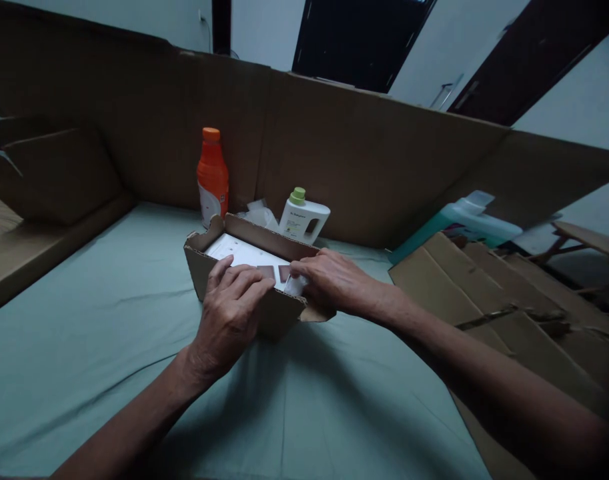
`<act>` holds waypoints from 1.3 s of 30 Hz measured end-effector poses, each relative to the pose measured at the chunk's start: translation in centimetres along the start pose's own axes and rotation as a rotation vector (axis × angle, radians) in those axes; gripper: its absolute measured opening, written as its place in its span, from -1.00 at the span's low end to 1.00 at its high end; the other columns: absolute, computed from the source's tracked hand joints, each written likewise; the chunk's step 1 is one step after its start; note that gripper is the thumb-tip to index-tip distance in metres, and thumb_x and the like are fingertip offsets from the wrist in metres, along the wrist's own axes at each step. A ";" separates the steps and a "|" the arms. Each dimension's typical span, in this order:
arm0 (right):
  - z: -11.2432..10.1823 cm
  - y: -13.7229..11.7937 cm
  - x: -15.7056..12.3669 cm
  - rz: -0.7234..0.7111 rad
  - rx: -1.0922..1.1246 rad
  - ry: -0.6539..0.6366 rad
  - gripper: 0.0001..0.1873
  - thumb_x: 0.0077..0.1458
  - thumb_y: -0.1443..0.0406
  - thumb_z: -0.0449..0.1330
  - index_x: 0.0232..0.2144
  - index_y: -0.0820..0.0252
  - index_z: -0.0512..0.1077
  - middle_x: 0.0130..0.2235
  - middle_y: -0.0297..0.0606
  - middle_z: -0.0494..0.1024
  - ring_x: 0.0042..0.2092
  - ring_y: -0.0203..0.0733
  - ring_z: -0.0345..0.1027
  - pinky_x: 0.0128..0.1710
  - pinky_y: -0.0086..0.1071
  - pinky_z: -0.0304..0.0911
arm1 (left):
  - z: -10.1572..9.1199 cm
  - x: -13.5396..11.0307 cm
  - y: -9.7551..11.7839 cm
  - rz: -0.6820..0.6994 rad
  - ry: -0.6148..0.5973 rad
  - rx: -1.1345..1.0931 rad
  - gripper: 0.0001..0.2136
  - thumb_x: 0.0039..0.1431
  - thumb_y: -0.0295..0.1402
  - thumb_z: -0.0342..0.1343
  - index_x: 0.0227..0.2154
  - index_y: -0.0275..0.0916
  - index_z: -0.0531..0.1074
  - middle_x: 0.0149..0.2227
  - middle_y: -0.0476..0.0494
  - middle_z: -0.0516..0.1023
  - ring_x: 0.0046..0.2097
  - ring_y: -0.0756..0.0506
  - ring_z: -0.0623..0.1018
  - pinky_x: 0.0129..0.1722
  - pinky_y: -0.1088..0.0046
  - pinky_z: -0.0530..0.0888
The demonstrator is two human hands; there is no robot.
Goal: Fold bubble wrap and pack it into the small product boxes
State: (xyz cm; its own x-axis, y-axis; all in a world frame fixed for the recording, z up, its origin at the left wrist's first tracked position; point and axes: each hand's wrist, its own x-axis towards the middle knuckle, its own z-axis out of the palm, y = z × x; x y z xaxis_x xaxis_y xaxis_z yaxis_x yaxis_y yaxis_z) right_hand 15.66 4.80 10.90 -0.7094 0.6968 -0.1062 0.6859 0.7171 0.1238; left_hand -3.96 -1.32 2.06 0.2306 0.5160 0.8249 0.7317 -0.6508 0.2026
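A small open cardboard box [279, 313] stands in the middle of the cloth-covered surface. Inside it lies a flat white item [239, 250] with small dark marks, and two brownish squares [267, 272] show near its right end. My left hand [231, 307] curls its fingers over the box's front rim, the tips reaching the white item; its thumb is hidden. At the right end of the box, my right hand [334, 279] is closed, thumb and fingers pinching a clear plastic piece [297, 285] against the contents. Part of that piece is hidden by the fingers.
Behind the box stand an orange bottle [213, 177], crumpled clear plastic [260, 215] and a white jug with a green cap [304, 219]. A teal liquid container [454, 223] leans among cardboard pieces [434, 280] at right. A tall cardboard wall [334, 147] closes off the back.
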 end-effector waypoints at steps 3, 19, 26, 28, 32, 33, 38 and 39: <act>0.2 0.1 -0.1 0.025 0.055 -0.038 -0.70 0.04 0.57 0.13 -0.26 0.16 0.51 -0.28 -0.26 0.63 -0.28 -0.17 0.45 -0.30 -0.33 0.10 | 0.2 0.3 0.2 -0.004 -0.008 0.021 -0.77 0.31 -0.55 -0.02 -0.13 -0.20 0.49 -0.19 -0.13 0.61 -0.06 -0.15 0.55 0.23 0.05 0.28; 15.0 -3.8 -5.4 0.384 0.837 0.684 -0.35 0.17 0.03 0.24 0.22 0.14 0.28 0.07 -0.02 0.56 -0.01 0.07 0.53 -0.11 -0.12 0.49 | -1.3 -5.0 -11.6 -0.918 -0.046 -0.652 -0.21 0.05 -0.02 0.29 0.30 -0.21 0.21 0.33 -0.43 0.28 0.34 -0.39 0.29 0.22 -0.01 0.34; 14.9 -0.9 -5.4 0.546 0.982 0.698 -0.42 0.06 -0.09 0.24 -0.07 0.24 0.46 -0.10 0.02 0.62 -0.11 0.11 0.53 -0.21 -0.12 0.48 | 2.0 -3.7 -4.2 -0.893 -0.165 -0.915 -0.35 0.13 -0.10 0.26 0.22 -0.29 0.30 0.20 -0.33 0.46 0.22 -0.29 0.43 0.24 0.17 0.33; 14.7 0.0 -8.7 0.641 0.923 0.700 -0.50 0.03 -0.08 0.27 -0.21 0.22 0.51 -0.26 -0.05 0.65 -0.25 0.07 0.53 -0.34 -0.19 0.45 | 1.7 -3.9 -1.1 -0.832 -0.216 -0.943 -0.29 0.09 -0.14 0.30 0.26 -0.27 0.25 0.26 -0.33 0.40 0.26 -0.30 0.39 0.28 0.16 0.29; 13.4 -2.3 -10.5 0.617 0.939 0.640 -0.58 0.03 -0.01 0.28 -0.28 0.23 0.56 -0.35 -0.12 0.65 -0.32 0.03 0.51 -0.36 -0.23 0.44 | -1.5 -5.9 1.6 -0.852 -0.233 -0.880 -0.30 0.12 -0.18 0.28 0.29 -0.24 0.21 0.27 -0.31 0.38 0.29 -0.28 0.36 0.31 0.16 0.26; 13.0 -3.3 -9.5 0.549 0.970 0.622 -0.61 0.04 0.02 0.27 -0.26 0.22 0.57 -0.31 -0.12 0.66 -0.26 0.05 0.52 -0.29 -0.22 0.45 | -2.7 -6.6 1.4 -0.887 -0.199 -0.827 -0.33 0.13 -0.17 0.27 0.27 -0.24 0.22 0.25 -0.30 0.40 0.27 -0.28 0.38 0.30 0.16 0.27; 11.7 -6.3 -1.6 0.245 1.134 0.544 -0.57 0.03 0.06 0.28 -0.13 0.21 0.54 -0.07 -0.06 0.62 0.05 0.14 0.45 0.06 -0.05 0.37 | -8.5 -10.7 -0.5 -1.051 -0.060 -0.439 -0.34 0.10 -0.10 0.27 0.22 -0.21 0.25 0.19 -0.30 0.45 0.23 -0.31 0.43 0.22 0.12 0.34; 11.8 -6.4 -0.5 0.211 1.157 0.521 -0.52 0.01 0.05 0.29 -0.08 0.22 0.52 -0.02 -0.04 0.60 0.07 0.16 0.43 0.09 -0.02 0.35 | -9.2 -11.6 -0.7 -1.070 -0.065 -0.387 -0.35 0.10 -0.08 0.26 0.20 -0.21 0.27 0.17 -0.31 0.47 0.21 -0.32 0.44 0.20 0.11 0.36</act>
State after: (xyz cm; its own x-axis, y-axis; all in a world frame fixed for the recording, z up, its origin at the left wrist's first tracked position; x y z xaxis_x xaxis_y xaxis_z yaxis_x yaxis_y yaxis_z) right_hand 13.47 0.03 -1.49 -0.3699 0.8978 0.2389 0.3470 0.3720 -0.8609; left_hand -13.01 -11.93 -2.79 -0.3518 0.9303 0.1043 0.3280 0.0182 0.9445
